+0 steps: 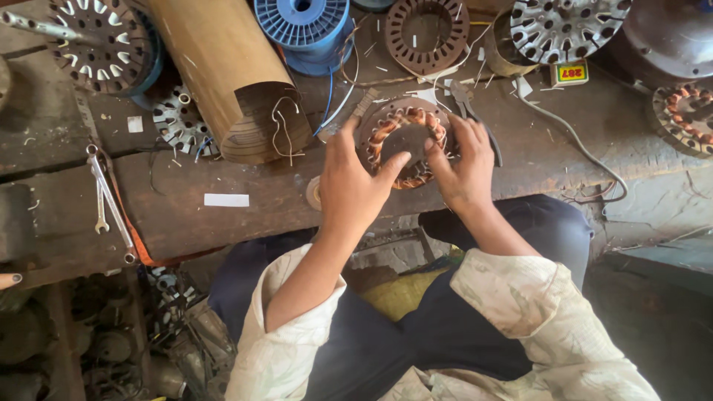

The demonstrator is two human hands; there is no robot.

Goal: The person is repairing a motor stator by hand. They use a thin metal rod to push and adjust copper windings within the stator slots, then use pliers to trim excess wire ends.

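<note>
two bare hands on a copper-wound stator ring at the front of a wooden workbench.

the stator ring (405, 145), round with orange-brown copper coils, lies flat on the workbench (223, 215) near its front edge. the left hand (349, 186) rests on the ring's left side, fingers spread and thumb reaching over the centre; it touches the ring rather than clasping it. the right hand (460, 167) covers the right side, fingers loosely curled on the coils, thumb meeting the centre. a rolled brown sheet (230, 74) and a blue wire spool (304, 30) lie behind; two spanners (108, 200) lie well apart to the left.
</note>
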